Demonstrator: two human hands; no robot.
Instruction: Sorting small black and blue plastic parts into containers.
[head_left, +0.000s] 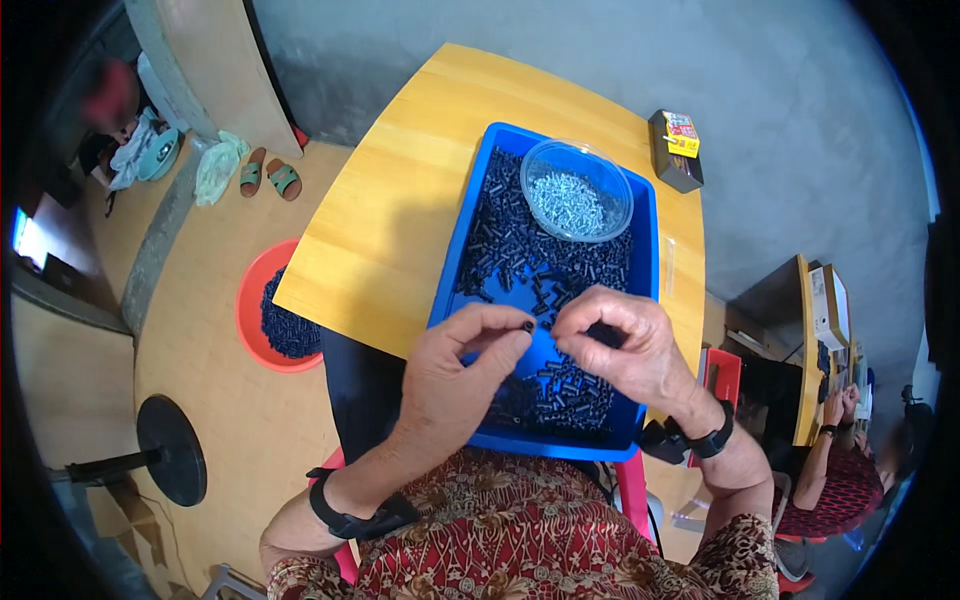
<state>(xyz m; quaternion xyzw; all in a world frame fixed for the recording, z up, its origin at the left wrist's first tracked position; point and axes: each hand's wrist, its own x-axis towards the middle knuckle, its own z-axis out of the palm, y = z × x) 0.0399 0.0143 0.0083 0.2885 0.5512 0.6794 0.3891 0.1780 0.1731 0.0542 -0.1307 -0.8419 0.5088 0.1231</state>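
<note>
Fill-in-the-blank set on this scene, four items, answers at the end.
1. The left hand pinches a small tubular piece coloured ____.
2. The tray on the yellow table is coloured ____.
3. Seen from above, the clear tub of silvery pieces is ____ in shape.
4. The orange-red basin is on the person's ____ side.

Missing words: black; blue; round; left.

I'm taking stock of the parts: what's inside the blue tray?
The blue tray holds many black pieces and a clear tub of silvery parts. What lies beneath the silvery parts is hidden; the left hand and right hand also cover some contents.
</note>
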